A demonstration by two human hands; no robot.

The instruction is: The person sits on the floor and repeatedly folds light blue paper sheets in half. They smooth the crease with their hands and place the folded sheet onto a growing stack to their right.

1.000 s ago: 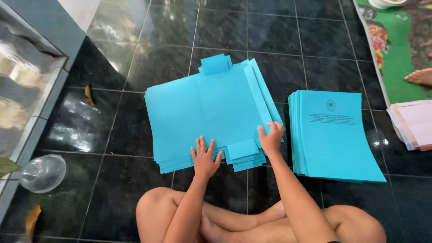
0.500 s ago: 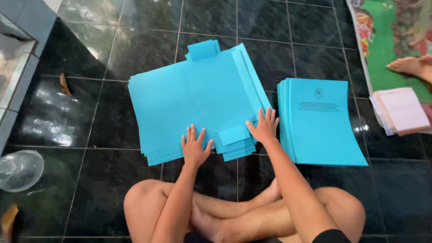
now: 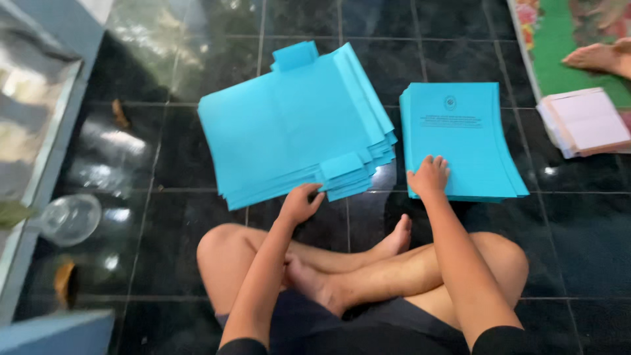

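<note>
Turquoise folder stack (image 3: 296, 125), second printed pile (image 3: 460, 138), clear plastic cup (image 3: 69, 218), pink-white booklets (image 3: 585, 121)

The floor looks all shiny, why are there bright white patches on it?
Head view: the glossy black floor tiles mirror light, with glare at the upper left and a small glint beside the printed blue stack; both hands and the blue folder pile look sharp.

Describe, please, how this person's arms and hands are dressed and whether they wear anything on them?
The left hand and right hand are bare, with no gloves, rings or watch showing. Both forearms are uncovered; dark sleeve cuffs show only near the upper arms.
</note>
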